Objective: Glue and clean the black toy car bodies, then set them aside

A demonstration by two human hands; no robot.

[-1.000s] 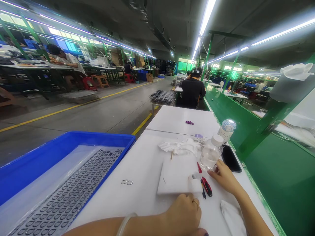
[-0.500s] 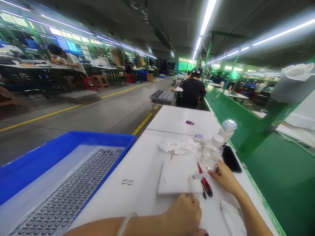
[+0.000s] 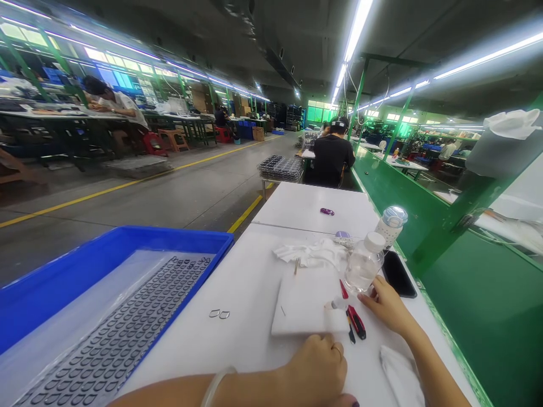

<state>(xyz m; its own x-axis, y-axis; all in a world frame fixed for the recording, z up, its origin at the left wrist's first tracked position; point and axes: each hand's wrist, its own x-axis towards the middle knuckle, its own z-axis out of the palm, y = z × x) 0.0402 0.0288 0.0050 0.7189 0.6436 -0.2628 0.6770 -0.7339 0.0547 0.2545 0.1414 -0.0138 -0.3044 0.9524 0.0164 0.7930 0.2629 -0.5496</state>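
My left hand [image 3: 318, 364], with a ring and a bracelet, rests on the white table at the near edge of a white foam pad [image 3: 311, 302]. Its fingers are curled; whatever they may hold is hidden. My right hand [image 3: 384, 302] lies beside a clear bottle [image 3: 363, 265] with a white cap, thumb and fingers apart, holding nothing visible. Between the hands are a red-and-black tool [image 3: 356, 323] and a small translucent nozzle-like piece [image 3: 339, 304]. Two small D-shaped rings [image 3: 219, 314] lie left of the pad. Crumpled white tissue [image 3: 314, 252] sits behind it.
A blue tray [image 3: 119, 240] with rows of D-shaped rings [image 3: 114, 333] stands at left. A dotted bottle [image 3: 390, 226] and black phone [image 3: 399, 275] are at right, by a green partition [image 3: 483, 316]. A white cloth [image 3: 401, 376] lies near my right forearm. A person [image 3: 333, 155] sits ahead.
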